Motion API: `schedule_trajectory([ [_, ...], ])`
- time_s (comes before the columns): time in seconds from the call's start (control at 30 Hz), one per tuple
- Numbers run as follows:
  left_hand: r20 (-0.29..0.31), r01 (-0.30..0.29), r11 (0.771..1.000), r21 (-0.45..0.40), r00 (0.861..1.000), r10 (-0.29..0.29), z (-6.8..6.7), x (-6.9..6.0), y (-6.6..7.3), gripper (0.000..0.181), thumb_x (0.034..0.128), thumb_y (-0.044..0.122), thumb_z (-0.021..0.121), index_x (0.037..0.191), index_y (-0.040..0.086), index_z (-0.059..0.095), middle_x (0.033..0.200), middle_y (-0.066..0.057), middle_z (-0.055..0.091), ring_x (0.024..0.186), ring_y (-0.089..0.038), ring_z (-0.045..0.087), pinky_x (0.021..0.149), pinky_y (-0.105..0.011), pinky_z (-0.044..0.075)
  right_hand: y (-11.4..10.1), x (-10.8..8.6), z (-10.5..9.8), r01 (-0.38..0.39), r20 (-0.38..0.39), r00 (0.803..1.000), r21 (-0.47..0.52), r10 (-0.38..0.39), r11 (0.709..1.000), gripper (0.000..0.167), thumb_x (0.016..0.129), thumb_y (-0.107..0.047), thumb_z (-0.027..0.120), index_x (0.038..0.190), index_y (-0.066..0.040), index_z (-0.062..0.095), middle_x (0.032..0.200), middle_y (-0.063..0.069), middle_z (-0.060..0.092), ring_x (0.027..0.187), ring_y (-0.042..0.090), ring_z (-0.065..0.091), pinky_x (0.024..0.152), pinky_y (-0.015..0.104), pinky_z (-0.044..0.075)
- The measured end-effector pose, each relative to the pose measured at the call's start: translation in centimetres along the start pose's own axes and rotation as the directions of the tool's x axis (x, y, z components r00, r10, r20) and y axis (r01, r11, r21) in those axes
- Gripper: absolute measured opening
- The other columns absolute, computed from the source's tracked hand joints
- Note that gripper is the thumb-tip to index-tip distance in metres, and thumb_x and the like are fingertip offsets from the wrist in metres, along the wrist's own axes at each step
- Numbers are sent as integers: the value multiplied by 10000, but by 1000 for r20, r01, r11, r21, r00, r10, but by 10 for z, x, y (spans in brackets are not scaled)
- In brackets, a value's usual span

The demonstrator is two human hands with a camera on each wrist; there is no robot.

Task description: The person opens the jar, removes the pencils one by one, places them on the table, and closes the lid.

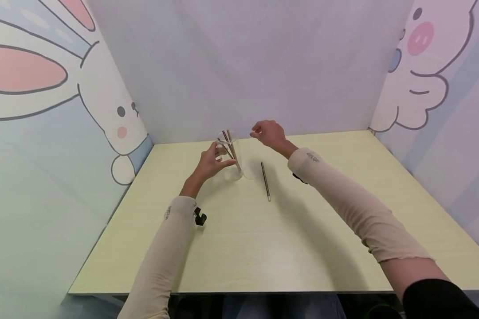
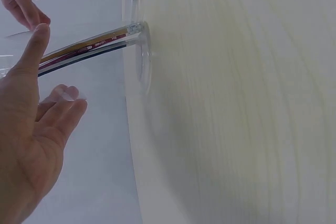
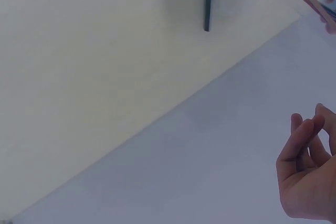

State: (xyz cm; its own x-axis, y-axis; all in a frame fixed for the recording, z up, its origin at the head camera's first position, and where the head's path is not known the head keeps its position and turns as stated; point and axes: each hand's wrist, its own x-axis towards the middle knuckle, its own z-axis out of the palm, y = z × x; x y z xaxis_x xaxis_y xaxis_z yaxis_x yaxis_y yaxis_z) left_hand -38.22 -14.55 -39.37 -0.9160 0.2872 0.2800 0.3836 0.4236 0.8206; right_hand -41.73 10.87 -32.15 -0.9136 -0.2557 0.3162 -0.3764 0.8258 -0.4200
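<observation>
A tall clear cup (image 1: 238,156) stands near the back edge of the table with pencils (image 1: 230,146) leaning inside it. My left hand (image 1: 212,163) holds the cup from the left. In the left wrist view, the thumb lies across the near side and the fingers curve along the other; yellow-brown, red and dark pencils (image 2: 94,46) show through the wall. Above and right of the cup rim hovers my right hand (image 1: 269,133), fingers loosely curled, nothing visible between them. One dark pencil (image 1: 265,181) lies on the table right of the cup.
The pale wooden table (image 1: 231,248) meets a plain light wall (image 1: 255,66) right behind the cup. Side walls with cartoon animals stand left and right. Black wrist mounts (image 1: 200,217) stick out from the sleeves.
</observation>
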Motion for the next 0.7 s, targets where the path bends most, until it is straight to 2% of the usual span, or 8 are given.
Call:
schedule_trajectory([
  [0.27, 3, 4, 1000, -9, 1000, -4, 0, -1, -2, 786, 866, 302, 878, 1461, 56, 428, 1395, -191, 638, 1368, -329, 561, 1124, -475, 504, -25, 8, -16, 80, -23, 997, 0, -80, 997, 286, 1015, -261, 710, 1225, -69, 740, 1180, 118, 758, 1038, 271, 715, 823, 451, 606],
  [0.7, 4, 4, 1000, -12, 1000, -4, 0, 1, -4, 763, 859, 277, 884, 1436, 57, 436, 1380, -185, 643, 1372, -320, 559, 1111, -465, 516, -55, 15, -17, 196, -29, 980, 49, -195, 979, 282, 1011, -262, 718, 1218, -75, 761, 1153, 90, 762, 998, 243, 707, 841, 418, 611],
])
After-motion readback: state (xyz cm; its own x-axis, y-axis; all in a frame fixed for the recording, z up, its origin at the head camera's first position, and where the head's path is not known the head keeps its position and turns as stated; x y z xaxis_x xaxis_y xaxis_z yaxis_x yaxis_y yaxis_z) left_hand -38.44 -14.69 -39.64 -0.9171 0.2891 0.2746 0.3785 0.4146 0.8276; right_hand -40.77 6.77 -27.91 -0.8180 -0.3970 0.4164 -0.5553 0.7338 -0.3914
